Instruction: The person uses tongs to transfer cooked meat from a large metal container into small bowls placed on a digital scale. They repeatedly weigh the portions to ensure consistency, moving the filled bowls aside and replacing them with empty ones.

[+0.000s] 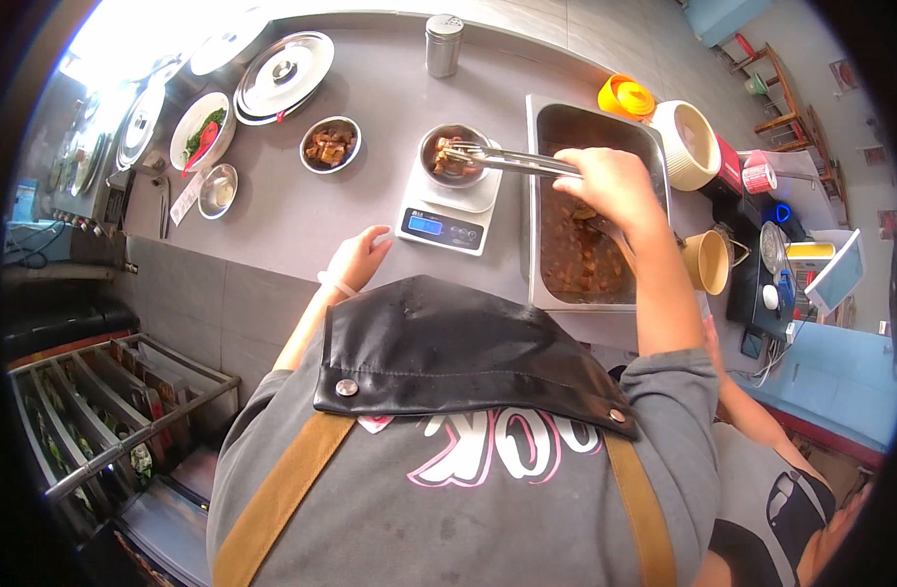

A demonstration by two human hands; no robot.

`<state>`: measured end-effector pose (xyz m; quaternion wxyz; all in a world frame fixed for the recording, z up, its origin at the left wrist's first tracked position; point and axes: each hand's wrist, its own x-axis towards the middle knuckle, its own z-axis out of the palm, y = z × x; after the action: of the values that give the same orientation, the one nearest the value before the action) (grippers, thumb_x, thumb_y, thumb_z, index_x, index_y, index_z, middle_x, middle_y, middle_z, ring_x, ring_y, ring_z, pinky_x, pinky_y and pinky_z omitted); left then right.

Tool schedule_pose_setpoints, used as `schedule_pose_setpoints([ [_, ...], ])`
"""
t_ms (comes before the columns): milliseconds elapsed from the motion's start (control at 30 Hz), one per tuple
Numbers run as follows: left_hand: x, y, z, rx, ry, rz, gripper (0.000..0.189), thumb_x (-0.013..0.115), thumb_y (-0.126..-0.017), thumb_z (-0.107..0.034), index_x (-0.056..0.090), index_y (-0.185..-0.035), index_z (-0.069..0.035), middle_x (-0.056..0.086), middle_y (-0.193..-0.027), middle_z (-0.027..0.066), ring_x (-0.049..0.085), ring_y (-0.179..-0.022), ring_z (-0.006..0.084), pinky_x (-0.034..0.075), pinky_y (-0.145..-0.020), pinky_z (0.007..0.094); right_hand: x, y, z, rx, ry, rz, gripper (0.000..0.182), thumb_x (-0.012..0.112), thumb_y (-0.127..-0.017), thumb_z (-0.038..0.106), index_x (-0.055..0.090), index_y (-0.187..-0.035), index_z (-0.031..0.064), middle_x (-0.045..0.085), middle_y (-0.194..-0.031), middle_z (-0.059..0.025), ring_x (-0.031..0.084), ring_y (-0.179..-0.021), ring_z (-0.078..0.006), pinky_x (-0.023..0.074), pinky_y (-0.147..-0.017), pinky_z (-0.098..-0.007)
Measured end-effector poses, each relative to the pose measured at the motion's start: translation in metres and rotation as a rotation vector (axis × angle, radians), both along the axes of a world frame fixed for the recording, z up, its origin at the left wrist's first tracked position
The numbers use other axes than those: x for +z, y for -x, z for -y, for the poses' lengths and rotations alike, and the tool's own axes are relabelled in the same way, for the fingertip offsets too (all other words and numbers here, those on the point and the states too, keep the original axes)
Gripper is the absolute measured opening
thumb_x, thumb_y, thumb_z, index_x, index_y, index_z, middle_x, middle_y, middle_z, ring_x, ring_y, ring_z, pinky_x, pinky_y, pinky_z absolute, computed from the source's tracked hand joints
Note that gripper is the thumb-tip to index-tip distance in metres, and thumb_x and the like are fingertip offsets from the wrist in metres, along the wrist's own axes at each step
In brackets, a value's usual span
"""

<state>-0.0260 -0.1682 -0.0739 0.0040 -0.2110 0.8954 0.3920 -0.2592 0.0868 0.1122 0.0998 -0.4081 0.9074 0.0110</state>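
My right hand (pixel 613 185) grips metal tongs (pixel 525 161), reaching across the steel pan. The tongs' tips are inside a small metal bowl (pixel 428 158) among chunks of braised meat (pixel 448 149). That bowl rests on a white digital kitchen scale (pixel 459 200) with a lit blue display. To the right, a deep rectangular steel pan (pixel 534 220) holds brown stew (pixel 584 253) and a handled utensil partly hidden by my forearm. My left hand (pixel 359 258) lies by the counter's front edge, left of the scale, holding nothing, its fingers slightly apart.
A second bowl of meat (pixel 331 147) stands left of the scale. Further left are a lidded pot (pixel 283 73), a bowl of chopped greens (pixel 206 132) and a small metal bowl (pixel 218 192). A metal shaker (pixel 444 48) stands at the back. Another person's arm (pixel 749 407) shows at right.
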Motion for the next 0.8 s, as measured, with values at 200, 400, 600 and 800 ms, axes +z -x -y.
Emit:
schedule_pose_setpoints([
  [200, -0.01, -0.01, 0.004, -0.015, 0.007, -0.027, 0.028, 0.06, -0.082, -0.021, 0.058, -0.107, -0.009, 0.059, -0.066, 0.0145, 0.058, -0.061, 0.0289, 0.046, -0.061, 0.037, 0.001, 0.001, -0.001, 0.008, 0.051, -0.061, 0.037, 0.066, -0.074, 0.031, 0.06, -0.105, 0.0137, 0.064, -0.087, -0.0114, 0.061, -0.082, -0.0289, 0.0469, -0.07, -0.0368],
  [400, 0.004, -0.005, -0.002, -0.008, -0.029, 0.009, 0.028, 0.06, -0.083, -0.021, 0.058, -0.108, -0.008, 0.059, -0.067, 0.0148, 0.059, -0.063, 0.0289, 0.046, -0.062, 0.037, 0.05, -0.006, -0.051, -0.246, 0.202, 0.015, 0.045, 0.066, -0.073, 0.033, 0.059, -0.113, 0.0131, 0.063, -0.086, -0.012, 0.061, -0.078, -0.0232, 0.0462, -0.071, -0.0333],
  [600, 0.006, 0.0, -0.006, -0.024, -0.058, 0.045, 0.029, 0.06, -0.083, -0.021, 0.058, -0.109, -0.008, 0.061, -0.071, 0.0154, 0.06, -0.066, 0.0281, 0.047, -0.064, 0.0352, 0.065, 0.003, -0.106, -0.51, 0.001, 0.027, 0.043, 0.07, -0.07, 0.027, 0.06, -0.109, 0.0097, 0.065, -0.09, -0.0125, 0.063, -0.083, -0.0238, 0.0458, -0.077, -0.033],
  [800, 0.008, 0.001, -0.008, -0.023, -0.012, 0.069, 0.028, 0.06, -0.083, -0.021, 0.058, -0.109, -0.01, 0.059, -0.067, 0.0138, 0.058, -0.062, 0.0263, 0.047, -0.062, 0.0347, 0.005, 0.028, -0.123, -0.416, -0.215, -0.014, 0.048, 0.072, -0.067, 0.028, 0.06, -0.109, 0.0074, 0.063, -0.099, -0.0145, 0.06, -0.094, -0.0278, 0.0457, -0.081, -0.0369],
])
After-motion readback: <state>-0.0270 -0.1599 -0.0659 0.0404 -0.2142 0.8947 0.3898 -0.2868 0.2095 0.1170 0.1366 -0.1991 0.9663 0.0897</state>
